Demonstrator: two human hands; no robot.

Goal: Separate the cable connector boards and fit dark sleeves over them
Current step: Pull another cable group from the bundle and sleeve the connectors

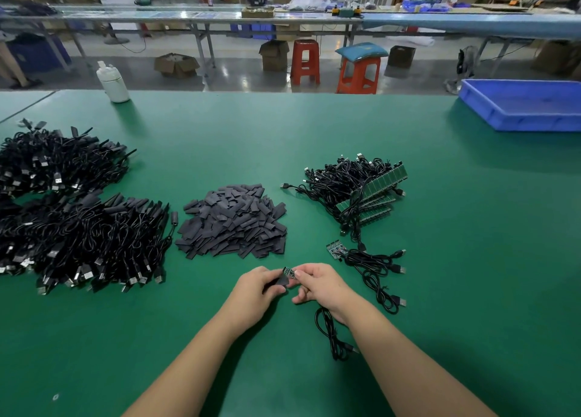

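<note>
**Around the green bench**

A white bottle (112,83) stands at the green table's (220,127) far edge, a blue tray (522,108) sits far right. Beyond, two orange stools (333,65), open cardboard boxes (176,65) under long workbenches (201,15).

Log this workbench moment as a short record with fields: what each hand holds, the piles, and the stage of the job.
left hand: left hand pinches a dark sleeve
right hand: right hand holds a small green board at the sleeve's mouth; its cable trails toward the person
sleeve pile: loose sleeves heaped mid-table
unseparated stock: joined boards with cables, right of the sleeves
separated, unsleeved: boards with cables beside the right hand
finished pile: sleeved cables at left
stage: board not yet covered by the sleeve
</note>
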